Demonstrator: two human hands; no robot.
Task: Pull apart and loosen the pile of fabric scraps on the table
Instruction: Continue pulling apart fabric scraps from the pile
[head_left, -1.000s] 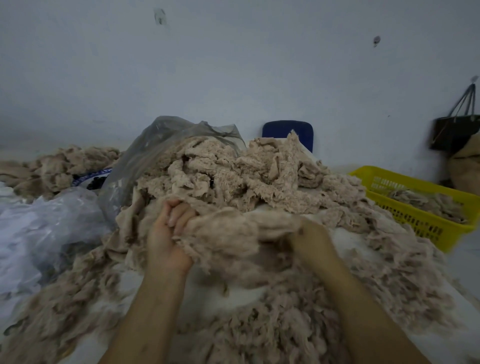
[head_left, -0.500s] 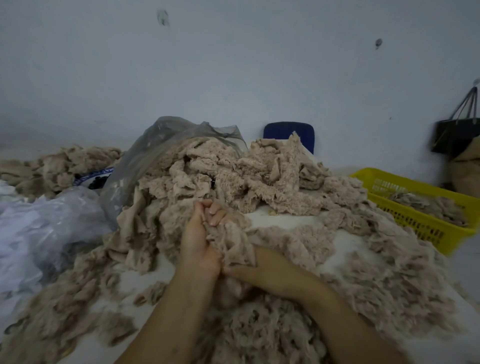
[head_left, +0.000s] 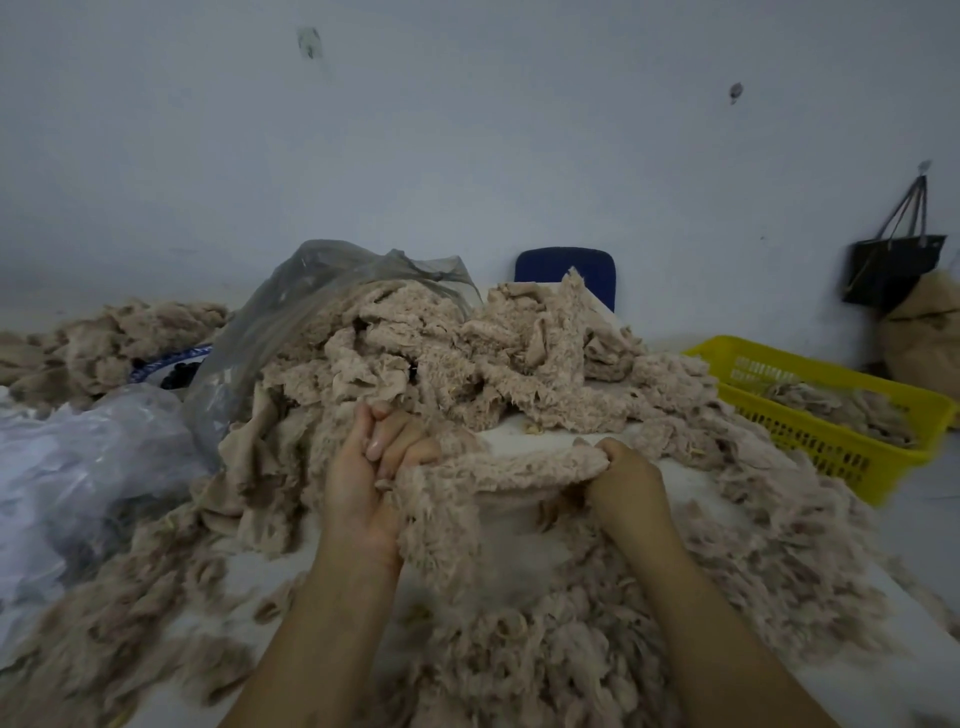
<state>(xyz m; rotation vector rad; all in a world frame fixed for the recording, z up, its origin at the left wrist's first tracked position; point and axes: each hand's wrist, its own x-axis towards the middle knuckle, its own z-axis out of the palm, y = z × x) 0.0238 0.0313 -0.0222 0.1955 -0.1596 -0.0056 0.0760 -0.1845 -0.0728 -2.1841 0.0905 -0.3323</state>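
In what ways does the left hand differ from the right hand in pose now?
The left hand shows its palm and curled fingers; the right hand shows its back, fingers hidden. The left hand reaches higher in the picture than the right hand. Both grip one fabric strip stretched between them.
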